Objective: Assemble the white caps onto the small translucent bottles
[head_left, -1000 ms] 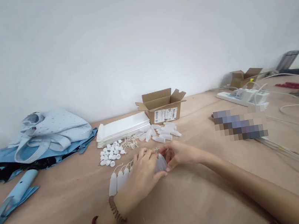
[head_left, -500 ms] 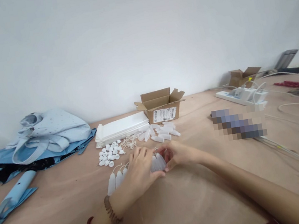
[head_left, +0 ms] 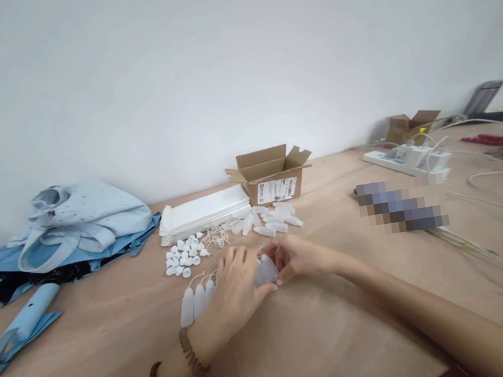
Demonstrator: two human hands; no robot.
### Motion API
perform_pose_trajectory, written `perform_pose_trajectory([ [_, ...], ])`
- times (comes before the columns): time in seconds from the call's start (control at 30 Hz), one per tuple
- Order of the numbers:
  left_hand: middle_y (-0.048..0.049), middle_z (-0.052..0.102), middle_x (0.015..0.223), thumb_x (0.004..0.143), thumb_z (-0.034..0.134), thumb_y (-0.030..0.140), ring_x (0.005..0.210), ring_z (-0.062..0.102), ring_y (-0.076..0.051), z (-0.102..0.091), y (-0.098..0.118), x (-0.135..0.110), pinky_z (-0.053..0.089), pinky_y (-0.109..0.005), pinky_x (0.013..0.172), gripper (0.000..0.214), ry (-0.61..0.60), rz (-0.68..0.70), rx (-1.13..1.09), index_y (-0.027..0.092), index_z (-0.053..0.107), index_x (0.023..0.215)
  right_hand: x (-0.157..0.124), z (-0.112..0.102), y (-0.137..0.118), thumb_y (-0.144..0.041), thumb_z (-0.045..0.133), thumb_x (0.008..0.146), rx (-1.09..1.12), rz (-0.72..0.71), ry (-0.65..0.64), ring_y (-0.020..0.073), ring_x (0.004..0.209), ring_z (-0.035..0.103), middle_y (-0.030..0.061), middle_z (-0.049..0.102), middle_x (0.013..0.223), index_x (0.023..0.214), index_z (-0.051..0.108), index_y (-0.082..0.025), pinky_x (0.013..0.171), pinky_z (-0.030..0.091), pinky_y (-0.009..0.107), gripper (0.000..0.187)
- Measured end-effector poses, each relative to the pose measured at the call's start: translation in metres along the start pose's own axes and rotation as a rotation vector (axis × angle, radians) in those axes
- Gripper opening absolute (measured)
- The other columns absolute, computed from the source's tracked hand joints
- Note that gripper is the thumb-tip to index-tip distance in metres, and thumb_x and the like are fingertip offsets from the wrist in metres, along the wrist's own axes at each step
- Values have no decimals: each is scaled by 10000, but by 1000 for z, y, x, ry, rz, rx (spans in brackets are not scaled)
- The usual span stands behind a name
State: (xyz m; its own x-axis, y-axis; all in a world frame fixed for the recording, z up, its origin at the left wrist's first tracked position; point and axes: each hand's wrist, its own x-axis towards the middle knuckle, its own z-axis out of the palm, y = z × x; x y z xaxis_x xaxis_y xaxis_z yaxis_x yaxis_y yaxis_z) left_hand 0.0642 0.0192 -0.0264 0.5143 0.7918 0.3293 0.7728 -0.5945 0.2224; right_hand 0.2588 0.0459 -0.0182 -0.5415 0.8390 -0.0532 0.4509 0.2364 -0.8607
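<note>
A row of small translucent plastic bottles [head_left: 187,309] lies side by side on the table, and pale strings come from the tops of those at the left end. Across the middle of the row rests my left hand [head_left: 237,279], its fingers over the top ends and its thumb at the bottoms, closed about the bottles and hiding several. At the row's right end my right hand [head_left: 293,259] is curled, fingertips and thumb against the last bottle [head_left: 270,269]. The two thumbs nearly meet there.
White caps [head_left: 184,255], strings [head_left: 217,236] and loose bottles [head_left: 275,221] lie beyond my hands. Behind them are a white stack [head_left: 205,211] and an open carton [head_left: 277,188]. An umbrella [head_left: 34,312] and bag [head_left: 95,215] lie left; a power strip [head_left: 389,160] and cables right.
The view has tilted very slightly. Both hands stay at the bottles with almost the same grip; my left wrist has shifted slightly right.
</note>
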Motion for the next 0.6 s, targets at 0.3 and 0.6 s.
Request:
perform_pose_trajectory([
  [0.3,-79,620,1040,858,494,507,1012,514,-279,-19,-27,22,416,-454,873,369,114,-107,-91,195,585,1033,-4,-24,-2,-357,680,761,-169,-42,214,200,830,607,97,627,1063,1091,596,-166,734,487,339,390],
  [0.6,-113,700,963,817,375,129,969,597,-281,-39,-95,32,400,-471,922,317,70,-203,65,148,679,902,10,-13,18,-237,377,960,-878,-228,333,275,1273,377,111,513,1326,1266,539,-231,976,331,456,345],
])
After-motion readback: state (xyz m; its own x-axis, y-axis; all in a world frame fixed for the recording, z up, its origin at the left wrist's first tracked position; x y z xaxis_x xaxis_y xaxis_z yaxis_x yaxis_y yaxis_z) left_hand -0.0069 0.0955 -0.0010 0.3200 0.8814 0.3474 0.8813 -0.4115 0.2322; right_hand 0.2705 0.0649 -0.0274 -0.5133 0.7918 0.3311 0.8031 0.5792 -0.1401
